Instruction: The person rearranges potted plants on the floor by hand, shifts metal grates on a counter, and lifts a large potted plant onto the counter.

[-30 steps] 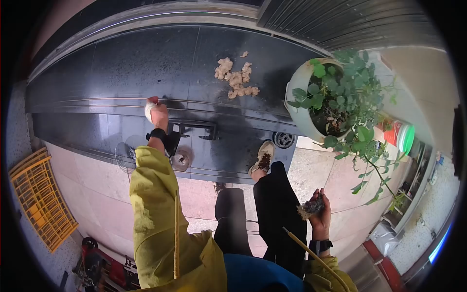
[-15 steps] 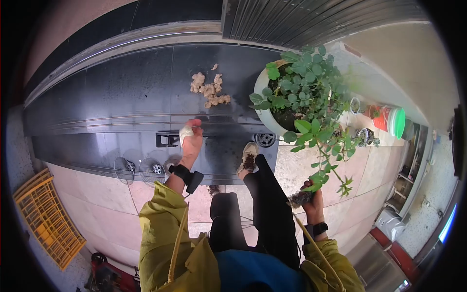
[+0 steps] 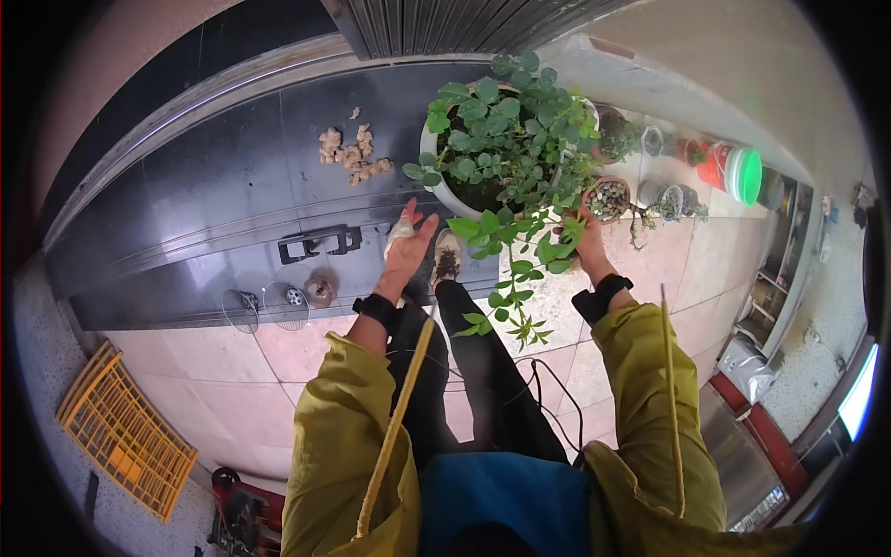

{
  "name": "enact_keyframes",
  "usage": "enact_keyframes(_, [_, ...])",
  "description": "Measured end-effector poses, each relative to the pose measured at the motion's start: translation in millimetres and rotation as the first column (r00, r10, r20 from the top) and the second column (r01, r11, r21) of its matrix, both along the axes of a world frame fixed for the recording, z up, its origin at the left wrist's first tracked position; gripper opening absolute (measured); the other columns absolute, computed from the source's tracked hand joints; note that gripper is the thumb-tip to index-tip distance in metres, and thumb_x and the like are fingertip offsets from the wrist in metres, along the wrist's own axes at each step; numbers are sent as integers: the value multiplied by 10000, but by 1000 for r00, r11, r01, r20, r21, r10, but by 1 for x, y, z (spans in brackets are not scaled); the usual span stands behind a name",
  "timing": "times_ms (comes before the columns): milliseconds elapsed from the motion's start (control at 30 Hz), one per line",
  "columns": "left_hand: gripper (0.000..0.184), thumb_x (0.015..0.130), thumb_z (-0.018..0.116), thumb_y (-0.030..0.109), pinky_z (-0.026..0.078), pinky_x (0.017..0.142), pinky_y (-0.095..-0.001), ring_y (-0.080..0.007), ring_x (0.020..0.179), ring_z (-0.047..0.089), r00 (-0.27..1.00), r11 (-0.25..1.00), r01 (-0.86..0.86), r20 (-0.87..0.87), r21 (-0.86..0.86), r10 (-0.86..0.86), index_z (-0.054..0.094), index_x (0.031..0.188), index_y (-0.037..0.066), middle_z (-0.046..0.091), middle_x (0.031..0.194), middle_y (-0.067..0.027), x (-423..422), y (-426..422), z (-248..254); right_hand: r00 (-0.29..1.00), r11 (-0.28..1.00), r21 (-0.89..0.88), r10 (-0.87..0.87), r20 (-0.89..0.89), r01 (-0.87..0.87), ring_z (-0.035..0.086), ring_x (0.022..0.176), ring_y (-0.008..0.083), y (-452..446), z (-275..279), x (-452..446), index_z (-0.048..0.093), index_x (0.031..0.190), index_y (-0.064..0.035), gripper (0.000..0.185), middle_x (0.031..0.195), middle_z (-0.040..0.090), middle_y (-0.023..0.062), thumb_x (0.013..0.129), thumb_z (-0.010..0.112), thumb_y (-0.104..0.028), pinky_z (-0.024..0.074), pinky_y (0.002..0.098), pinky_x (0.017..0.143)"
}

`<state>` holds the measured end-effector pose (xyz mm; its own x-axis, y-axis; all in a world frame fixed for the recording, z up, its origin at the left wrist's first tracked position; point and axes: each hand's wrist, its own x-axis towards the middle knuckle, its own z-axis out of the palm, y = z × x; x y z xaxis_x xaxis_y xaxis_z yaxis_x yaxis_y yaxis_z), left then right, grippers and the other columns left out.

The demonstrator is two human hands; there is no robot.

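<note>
My left hand [image 3: 406,249] is over the edge of the dark step, left of the big pot, fingers apart and nothing in them. A white wrap is around its thumb side. My right hand [image 3: 588,243] is raised by the front right of the leafy potted plant [image 3: 510,130]. Leaves hide most of its fingers, so I cannot see whether it grips anything. The plant's pale round pot [image 3: 429,148] stands on the step, with a long stem hanging over its front. Several pieces of ginger-like root [image 3: 357,156] lie left of it.
Small wire baskets [image 3: 284,304] stand on the lower step. A pot of pebbles [image 3: 608,199] sits right of my right hand, with more small pots and a red bucket with a green lid [image 3: 747,176] beyond. A yellow crate [image 3: 125,432] is at lower left.
My right hand has moved up and forward to the plant; the dark, rough clump it held is now out of sight. My left hand has moved toward the pot, its fingers spreading. The view has swung right.
</note>
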<state>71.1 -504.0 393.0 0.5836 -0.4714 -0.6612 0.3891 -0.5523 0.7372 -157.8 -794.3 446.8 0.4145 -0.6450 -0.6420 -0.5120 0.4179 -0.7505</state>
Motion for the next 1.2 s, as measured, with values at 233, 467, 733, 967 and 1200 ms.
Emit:
enact_keyframes(233, [855, 799, 717, 507, 449, 929, -340, -223, 1079, 584, 972, 988, -44, -236, -149, 8, 380, 1396, -4, 622, 1187, -147, 44, -57, 6, 978, 978, 83, 196, -74, -190, 604, 920, 114, -80, -42, 20, 601, 1238, -17, 318, 1057, 662, 59, 923, 562, -37, 474, 255, 790])
enact_keyframes(467, [493, 813, 712, 229, 464, 862, -308, -174, 973, 598, 968, 945, -132, -244, -299, 58, 543, 1233, 36, 663, 1059, -64, 46, -68, -13, 941, 948, 116, 310, -134, -296, 578, 1087, 153, -89, -8, 68, 502, 1377, -59, 439, 1263, 593, 55, 958, 564, -173, 472, 297, 905])
enact_keyframes(733, [334, 849, 642, 182, 425, 948, -271, -137, 1065, 559, 851, 859, -456, -397, -233, 344, 558, 1163, 105, 655, 1111, 9, 32, -81, -10, 929, 965, 101, 261, -263, -243, 531, 1205, 174, -86, -11, 68, 406, 1451, -71, 618, 1374, 520, 62, 912, 657, -237, 426, 301, 998])
enact_keyframes(967, [308, 749, 737, 138, 479, 682, -295, -130, 758, 600, 945, 938, -309, -160, -155, 285, 642, 1019, 21, 669, 855, -28, 40, -64, -15, 936, 939, 92, 340, -87, -332, 571, 1134, 182, -79, -45, 31, 401, 1428, -34, 591, 1291, 585, 88, 946, 628, -289, 450, 309, 953])
enact_keyframes(1200, [459, 738, 804, 282, 529, 697, -295, -143, 812, 665, 877, 949, -279, -364, 145, 314, 671, 1097, 29, 697, 985, -44, 53, -8, -53, 968, 980, 30, 201, -149, -199, 525, 827, 94, -15, -2, 91, 642, 1061, -1, 178, 874, 632, 2, 945, 525, -69, 449, 274, 737])
